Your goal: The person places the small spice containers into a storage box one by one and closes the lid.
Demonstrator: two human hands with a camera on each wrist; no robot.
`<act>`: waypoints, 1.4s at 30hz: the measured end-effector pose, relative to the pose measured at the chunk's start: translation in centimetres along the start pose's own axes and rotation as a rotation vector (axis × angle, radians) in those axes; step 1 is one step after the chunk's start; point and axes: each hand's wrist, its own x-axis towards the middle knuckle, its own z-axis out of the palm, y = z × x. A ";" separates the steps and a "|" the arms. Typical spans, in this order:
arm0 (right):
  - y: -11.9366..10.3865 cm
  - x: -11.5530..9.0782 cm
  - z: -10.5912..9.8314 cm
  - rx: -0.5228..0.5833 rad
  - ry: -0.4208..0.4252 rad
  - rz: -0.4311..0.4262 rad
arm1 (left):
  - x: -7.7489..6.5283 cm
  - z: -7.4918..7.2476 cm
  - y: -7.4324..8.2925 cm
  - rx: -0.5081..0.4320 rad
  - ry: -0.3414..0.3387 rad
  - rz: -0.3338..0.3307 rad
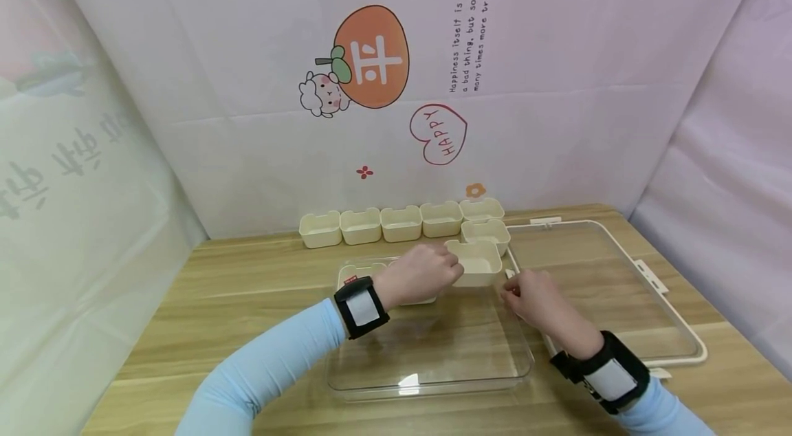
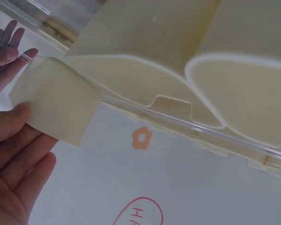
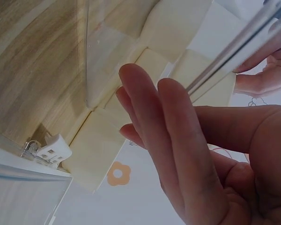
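Note:
My left hand (image 1: pixel 417 274) pinches a small cream plastic bin (image 1: pixel 475 276) by its left side, over the back right part of a clear plastic box (image 1: pixel 433 389). In the left wrist view, the thumb and fingers hold the edge of this bin (image 2: pixel 56 101). Cream bins (image 1: pixel 361 271) stand in the back left of the box, partly hidden by my left hand and wrist. My right hand (image 1: pixel 544 302) is at the box's right side. In the right wrist view, its thumb and fingertips pinch the clear rim (image 3: pixel 229 54).
A row of several cream bins (image 1: pixel 361 226) lines the back of the wooden table (image 1: pixel 235 326), with another bin (image 1: pixel 485 235) in front of its right end. To the right lies a clear lid (image 1: pixel 600 298) with a white frame and clips. A printed cloth (image 1: pixel 526 133) hangs behind.

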 end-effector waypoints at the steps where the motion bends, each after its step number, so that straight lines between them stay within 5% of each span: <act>1: 0.0 0.0 0.0 -0.002 0.000 0.000 | 0.0 0.1 0.0 -0.004 -0.008 0.002; 42: 0.0 0.1 -0.2 -0.065 0.033 -0.040 | 0.3 2.1 0.7 -0.058 -0.114 0.011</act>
